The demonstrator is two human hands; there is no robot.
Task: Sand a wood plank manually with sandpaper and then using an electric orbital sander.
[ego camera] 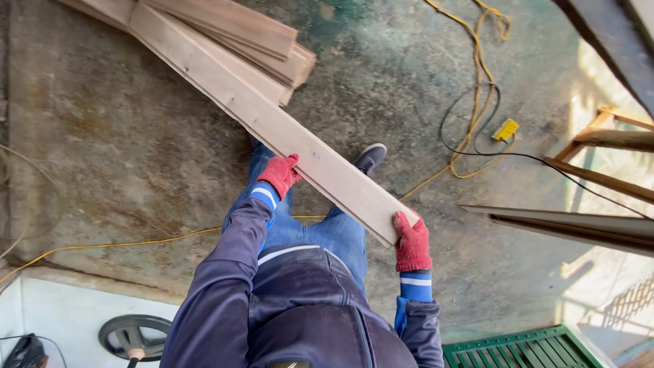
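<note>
I look straight down at my own body in a dark jacket and blue jeans. Both hands wear red knit gloves. My left hand [280, 174] grips the near edge of a long pale wooden plank [266, 119] about a third of the way up from its near end. My right hand [412, 242] holds the plank's near end at its corner. The plank runs diagonally from the upper left down to my right hand, lifted above the concrete floor. Its far end lies against a stack of similar planks [252, 41].
A yellow cord [477, 75] and a black cable [477, 151] snake across the stained floor at right, by a small yellow object [506, 129]. Wooden frame pieces [606, 140] and boards [579, 225] lie at right. A green crate [524, 347] sits bottom right, a round black object [133, 335] bottom left.
</note>
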